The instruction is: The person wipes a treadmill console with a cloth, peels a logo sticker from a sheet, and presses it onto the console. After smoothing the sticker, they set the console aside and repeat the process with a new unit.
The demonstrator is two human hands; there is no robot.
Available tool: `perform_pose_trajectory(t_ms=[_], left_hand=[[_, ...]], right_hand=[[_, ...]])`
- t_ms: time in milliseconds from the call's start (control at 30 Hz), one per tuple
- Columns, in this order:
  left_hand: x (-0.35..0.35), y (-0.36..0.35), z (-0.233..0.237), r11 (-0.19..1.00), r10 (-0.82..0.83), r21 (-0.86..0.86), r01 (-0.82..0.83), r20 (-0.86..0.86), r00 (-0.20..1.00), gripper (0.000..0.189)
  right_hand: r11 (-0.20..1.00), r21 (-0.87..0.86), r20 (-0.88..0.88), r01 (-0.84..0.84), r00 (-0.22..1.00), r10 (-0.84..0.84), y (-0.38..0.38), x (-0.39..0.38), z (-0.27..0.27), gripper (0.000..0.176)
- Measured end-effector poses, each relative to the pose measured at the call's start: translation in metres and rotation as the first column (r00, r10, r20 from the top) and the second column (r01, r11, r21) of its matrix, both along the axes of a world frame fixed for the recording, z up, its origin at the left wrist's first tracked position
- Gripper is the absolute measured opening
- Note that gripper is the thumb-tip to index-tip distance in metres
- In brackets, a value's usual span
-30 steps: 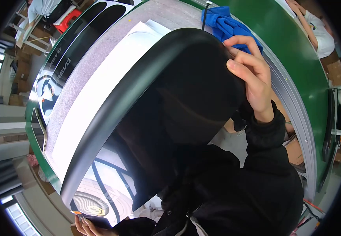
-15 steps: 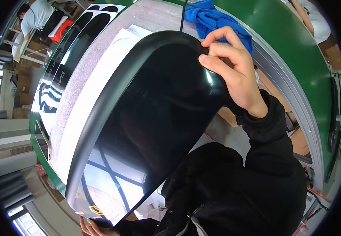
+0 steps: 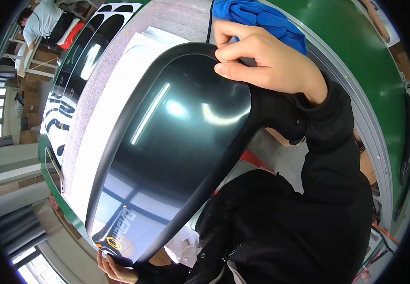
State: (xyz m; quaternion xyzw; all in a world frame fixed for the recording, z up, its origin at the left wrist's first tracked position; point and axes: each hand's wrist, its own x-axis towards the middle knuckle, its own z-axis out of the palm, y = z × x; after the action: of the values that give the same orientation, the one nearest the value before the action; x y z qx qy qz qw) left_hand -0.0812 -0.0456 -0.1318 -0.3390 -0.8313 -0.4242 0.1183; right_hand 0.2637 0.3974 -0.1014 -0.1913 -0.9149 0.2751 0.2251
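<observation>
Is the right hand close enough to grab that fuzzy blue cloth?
Probably yes: the blue cloth lies just past the right hand, and nothing seems to block the way. But its fingers are pinching the shiny black board, so it would likely have to let go first.

Holding the black-sleeved right arm up high here, and bending sharply at the right wrist! Showing the back of the right hand, pointing it toward the left of the view, hooking the right fingers over and pressing the right thumb close beneath, pinching firmly. Down low now, stretching the left arm out along the bottom, curling the left hand inward, bunching its fingers together, and keeping its palm hidden.
</observation>
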Motion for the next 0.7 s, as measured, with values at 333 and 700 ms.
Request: perform_pose_trajectory(t_ms=[333, 700], left_hand=[[0.015, 0.017, 0.009, 0.996, 0.093, -0.016, -0.093, 0.065, 0.993, 0.024], [0.022, 0.024, 0.009, 0.996, 0.092, -0.005, -0.091, 0.069, 0.993, 0.027]], right_hand=[[0.985, -0.070, -0.158, -0.155, 0.977, 0.143, 0.027, 0.006, -0.026, 0.051], [0.991, -0.024, 0.061, -0.134, 0.989, 0.135, 0.012, 0.019, -0.003, 0.069]])
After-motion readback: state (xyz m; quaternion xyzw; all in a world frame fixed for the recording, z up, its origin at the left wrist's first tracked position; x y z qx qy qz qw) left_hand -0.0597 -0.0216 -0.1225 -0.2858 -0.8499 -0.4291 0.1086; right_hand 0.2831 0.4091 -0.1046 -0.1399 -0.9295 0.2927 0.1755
